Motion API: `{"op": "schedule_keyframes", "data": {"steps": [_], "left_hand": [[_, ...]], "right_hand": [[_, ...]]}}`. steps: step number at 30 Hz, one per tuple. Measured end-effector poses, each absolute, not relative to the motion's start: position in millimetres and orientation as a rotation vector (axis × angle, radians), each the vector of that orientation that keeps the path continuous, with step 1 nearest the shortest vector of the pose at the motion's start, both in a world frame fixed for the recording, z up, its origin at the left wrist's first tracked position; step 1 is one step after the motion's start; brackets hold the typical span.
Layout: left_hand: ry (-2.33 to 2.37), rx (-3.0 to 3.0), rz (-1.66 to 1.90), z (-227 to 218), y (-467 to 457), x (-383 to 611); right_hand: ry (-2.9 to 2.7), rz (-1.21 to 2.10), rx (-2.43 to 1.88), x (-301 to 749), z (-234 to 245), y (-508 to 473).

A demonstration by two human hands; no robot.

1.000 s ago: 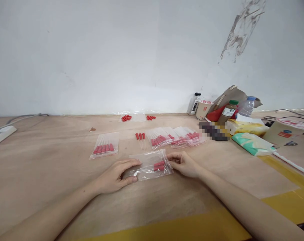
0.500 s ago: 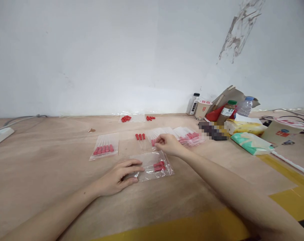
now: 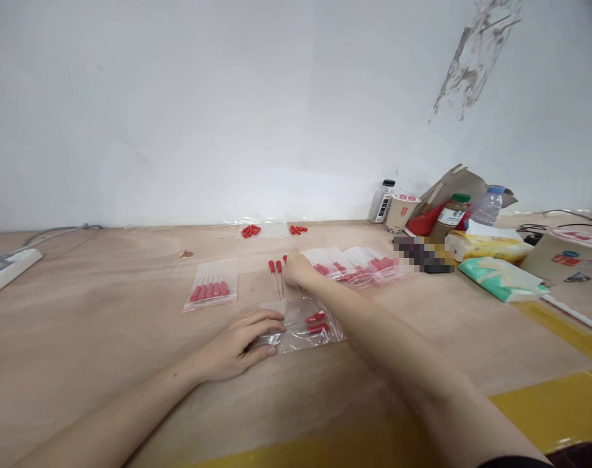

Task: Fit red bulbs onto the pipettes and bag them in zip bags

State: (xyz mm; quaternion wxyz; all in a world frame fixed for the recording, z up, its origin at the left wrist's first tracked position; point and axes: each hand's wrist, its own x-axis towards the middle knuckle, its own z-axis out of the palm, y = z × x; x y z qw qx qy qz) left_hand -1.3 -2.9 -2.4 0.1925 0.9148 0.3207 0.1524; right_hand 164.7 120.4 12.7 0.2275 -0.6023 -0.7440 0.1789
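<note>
My left hand [image 3: 237, 341] rests on the left end of a clear plastic bag [image 3: 300, 322] that holds a few red-capped droppers; thumb and fingers pinch the bag's edge. My right hand [image 3: 296, 268] is stretched forward over the loose red-capped droppers [image 3: 275, 268] lying on the table, its fingers curled at the rightmost one. Whether it grips one I cannot see. A filled bag of droppers [image 3: 211, 289] lies to the left. Several more filled bags [image 3: 354, 265] lie overlapped to the right of my right hand.
Loose red caps [image 3: 250, 230] and empty bags lie near the wall. Bottles, a paper cup [image 3: 401, 212], a cardboard box, tissue packs [image 3: 496, 278] and a round tub crowd the right side. A power strip [image 3: 8, 265] sits at the far left. Yellow tape marks the near edge.
My right hand left the right end of the bag and reached forward and left to the loose droppers. My left hand stayed on the bag.
</note>
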Motion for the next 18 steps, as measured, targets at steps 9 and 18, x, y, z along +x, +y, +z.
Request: {"op": "schedule_keyframes", "data": {"steps": [9,18], "left_hand": [[0.902,2.584,0.434,-4,-2,-3],[0.905,2.58,0.435,-5,-1,-3]], "right_hand": [[-1.484,0.726,-1.265,273,11,79],[-1.14,0.997,-1.136,285,-22,40]]}}
